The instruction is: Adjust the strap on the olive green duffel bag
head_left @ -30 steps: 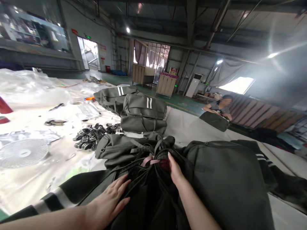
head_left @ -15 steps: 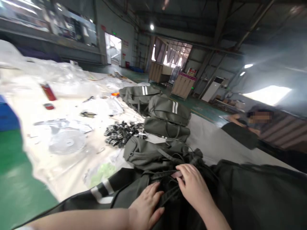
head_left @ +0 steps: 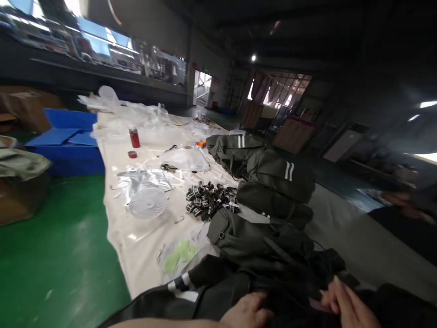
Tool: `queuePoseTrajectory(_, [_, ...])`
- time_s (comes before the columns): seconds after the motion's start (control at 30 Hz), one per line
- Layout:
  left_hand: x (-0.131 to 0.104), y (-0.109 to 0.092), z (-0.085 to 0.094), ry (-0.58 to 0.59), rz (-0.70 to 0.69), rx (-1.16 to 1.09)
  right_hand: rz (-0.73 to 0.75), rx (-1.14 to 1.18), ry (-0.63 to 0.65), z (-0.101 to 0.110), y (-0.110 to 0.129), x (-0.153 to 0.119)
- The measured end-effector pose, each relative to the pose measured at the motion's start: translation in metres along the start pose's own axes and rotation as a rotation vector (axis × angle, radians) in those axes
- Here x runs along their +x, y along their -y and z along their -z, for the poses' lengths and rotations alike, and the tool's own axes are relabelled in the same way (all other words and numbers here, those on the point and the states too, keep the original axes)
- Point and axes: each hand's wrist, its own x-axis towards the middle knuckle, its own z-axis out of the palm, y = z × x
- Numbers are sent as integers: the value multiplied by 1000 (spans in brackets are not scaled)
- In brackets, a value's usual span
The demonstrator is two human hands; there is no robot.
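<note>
Right hand (head_left: 348, 303) moved, pinching pink strip (head_left: 318, 305); left hand (head_left: 246, 311), grip unclear; dark bag (head_left: 220, 291) rumpled.

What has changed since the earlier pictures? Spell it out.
The right hand has taken hold of the pink strip. The view has swung left, bringing in the blue box. The left hand stays at the dark bag; the buckle pile looks unmoved.

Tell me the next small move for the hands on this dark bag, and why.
I'd have the right hand gently lift the pink strip a little: it seems pinched at the fingertips, and the dark material around it hides where it leads. The left hand, already on the dark bag, could probably steady it.
</note>
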Motion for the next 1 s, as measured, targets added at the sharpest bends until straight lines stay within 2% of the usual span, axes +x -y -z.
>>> queuePoseTrajectory(0.03, [-3, -8, 7, 41, -8, 8, -80, 216, -67, 3, 14, -6])
queuePoseTrajectory(0.07, [-6, -17, 14, 36, -3, 9, -135, 436, -96, 7, 28, -12])
queuePoseTrajectory(0.13, [-10, -29, 28, 42, 42, 10, -192, 715, -102, 16, 53, -22])
queuePoseTrajectory(0.23, [-10, -34, 38, 62, 50, 8, -119, 766, -192, 31, 76, -30])
queuePoseTrajectory(0.3, [-9, -34, 37, 69, 42, 13, -34, 578, -284, 38, 78, -36])
queuePoseTrajectory(0.37, [-9, -34, 34, 57, 30, 18, 6, 223, -290, 38, 71, -41])
queuePoseTrajectory(0.5, [-12, -33, 30, -4, 9, 21, 49, -491, -72, 12, 47, -46])
queuePoseTrajectory(0.63, [-13, -33, 30, 13, 19, 42, 206, -886, 52, -29, 28, -37])
queuePoseTrajectory(0.77, [-13, -33, 30, 5, 22, 45, 163, -1084, 125, -46, 17, -20])
queuePoseTrajectory(0.8, [-13, -32, 29, 0, 20, 43, 158, -1054, 112, -45, 14, -15])
queuePoseTrajectory(0.87, [-13, -29, 27, -23, 14, 33, 143, -850, 57, -40, 9, -7])
queuePoseTrajectory(1.0, [-12, -19, 19, -100, -5, 12, -53, -149, -93, -20, 1, -6])
